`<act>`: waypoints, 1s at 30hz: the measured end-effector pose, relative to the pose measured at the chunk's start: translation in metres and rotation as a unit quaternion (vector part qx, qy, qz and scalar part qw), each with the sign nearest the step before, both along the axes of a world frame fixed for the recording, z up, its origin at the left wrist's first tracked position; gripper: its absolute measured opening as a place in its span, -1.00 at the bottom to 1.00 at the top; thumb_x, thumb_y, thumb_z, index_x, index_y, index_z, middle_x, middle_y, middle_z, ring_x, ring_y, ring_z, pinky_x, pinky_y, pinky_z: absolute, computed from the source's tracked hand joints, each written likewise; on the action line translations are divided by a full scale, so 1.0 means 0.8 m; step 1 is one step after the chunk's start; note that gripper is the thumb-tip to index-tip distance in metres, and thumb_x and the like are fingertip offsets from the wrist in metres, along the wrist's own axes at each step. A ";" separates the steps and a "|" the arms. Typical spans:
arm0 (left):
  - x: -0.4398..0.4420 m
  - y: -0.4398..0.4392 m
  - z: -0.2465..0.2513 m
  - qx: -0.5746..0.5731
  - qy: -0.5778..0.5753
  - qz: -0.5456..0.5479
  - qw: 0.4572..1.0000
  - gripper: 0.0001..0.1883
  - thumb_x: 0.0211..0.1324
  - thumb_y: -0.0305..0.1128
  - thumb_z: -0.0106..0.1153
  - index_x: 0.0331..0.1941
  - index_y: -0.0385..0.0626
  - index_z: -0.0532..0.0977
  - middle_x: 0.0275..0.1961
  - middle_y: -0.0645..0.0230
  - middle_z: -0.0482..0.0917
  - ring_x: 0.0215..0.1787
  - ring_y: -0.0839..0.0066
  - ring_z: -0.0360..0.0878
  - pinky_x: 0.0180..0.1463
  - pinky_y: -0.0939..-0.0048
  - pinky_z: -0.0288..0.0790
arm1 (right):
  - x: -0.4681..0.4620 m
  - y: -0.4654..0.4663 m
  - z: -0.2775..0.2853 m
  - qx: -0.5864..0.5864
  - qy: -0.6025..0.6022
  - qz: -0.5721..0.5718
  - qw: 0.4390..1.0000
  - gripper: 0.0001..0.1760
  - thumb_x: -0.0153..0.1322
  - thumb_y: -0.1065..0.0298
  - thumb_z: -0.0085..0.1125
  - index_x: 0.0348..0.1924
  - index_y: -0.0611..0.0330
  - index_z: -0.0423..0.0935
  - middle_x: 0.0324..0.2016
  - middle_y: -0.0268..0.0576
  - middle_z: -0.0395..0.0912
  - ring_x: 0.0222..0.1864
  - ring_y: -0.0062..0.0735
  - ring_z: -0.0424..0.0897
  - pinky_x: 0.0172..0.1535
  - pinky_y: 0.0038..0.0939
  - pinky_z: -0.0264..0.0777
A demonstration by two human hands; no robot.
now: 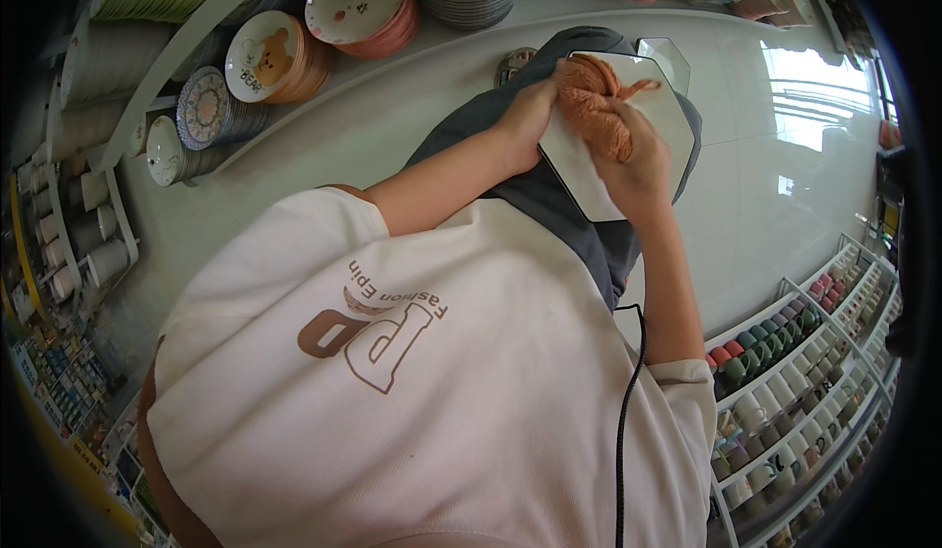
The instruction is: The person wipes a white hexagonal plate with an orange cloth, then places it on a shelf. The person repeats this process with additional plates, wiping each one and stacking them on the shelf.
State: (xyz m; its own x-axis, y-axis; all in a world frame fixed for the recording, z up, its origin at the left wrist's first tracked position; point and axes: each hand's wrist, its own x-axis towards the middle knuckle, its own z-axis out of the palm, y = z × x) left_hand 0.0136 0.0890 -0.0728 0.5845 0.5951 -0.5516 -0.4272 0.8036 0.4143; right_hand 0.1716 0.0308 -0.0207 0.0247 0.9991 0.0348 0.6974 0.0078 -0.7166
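Observation:
Both hands hold an orange-brown fluffy cloth [600,110], which is bunched up with a thin loop or strip sticking out at its right. My left hand [531,117] grips the cloth's left end. Lower down on the right, my right hand [639,156] is closed around its other end. Under the cloth, a white hexagonal plate [655,92] with a dark rim lies over the lap. Beyond its top right edge a second pale angular dish [666,58] shows in part.
A shelf edge [346,77] runs across the top left, bearing stacked bowls with a bear print [261,56] and pink bowls [357,3]. At lower right stand racks of mugs [751,408]. A black cord [625,415] hangs down the shirt's right side.

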 end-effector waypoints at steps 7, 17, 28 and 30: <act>0.005 0.002 0.004 -0.025 0.016 -0.014 0.999 -0.35 0.47 0.24 -0.16 0.28 -0.08 0.42 0.23 0.25 0.57 0.27 0.30 0.54 0.31 0.17 0.45 | 0.040 0.019 0.036 -0.173 0.160 -0.127 0.963 -0.53 0.31 0.59 0.24 0.12 0.30 0.55 -0.33 -0.30 0.64 -0.47 -0.68 0.51 -0.41 -0.55 0.43; -0.005 -0.001 -0.005 -0.036 0.007 -0.042 0.998 -0.33 0.47 0.24 -0.19 0.30 -0.10 0.40 0.26 0.23 0.55 0.31 0.29 0.51 0.36 0.18 0.38 | 0.017 -0.048 0.015 -0.153 0.046 0.090 0.983 -0.53 0.20 0.54 0.32 0.02 0.26 0.60 -0.12 0.11 0.65 -0.03 0.20 0.62 0.06 -0.18 0.51; -0.007 0.004 0.012 -0.006 0.027 -0.043 0.999 -0.33 0.47 0.26 -0.21 0.29 -0.07 0.42 0.29 0.23 0.53 0.32 0.29 0.51 0.38 0.14 0.39 | -0.025 -0.006 0.029 -0.012 0.000 0.037 0.999 -0.59 0.27 0.54 0.33 0.01 0.23 0.61 -0.23 0.02 0.65 -0.17 0.03 0.64 -0.04 -0.26 0.54; -0.010 0.002 0.009 -0.007 0.007 -0.056 0.998 -0.31 0.45 0.29 -0.20 0.33 -0.03 0.37 0.33 0.21 0.49 0.34 0.26 0.49 0.40 0.13 0.37 | -0.011 -0.031 0.041 -0.191 0.061 0.090 0.976 -0.56 0.24 0.54 0.33 0.01 0.21 0.62 -0.20 0.05 0.64 -0.13 0.13 0.62 -0.02 -0.24 0.53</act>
State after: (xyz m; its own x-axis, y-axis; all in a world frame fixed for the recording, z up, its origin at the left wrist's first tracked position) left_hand 0.0059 0.0906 -0.0654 0.6393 0.5192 -0.5672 -0.3290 0.8514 0.4085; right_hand 0.1630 0.0058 0.0123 -0.1726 0.9272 -0.3324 0.6186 -0.1606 -0.7691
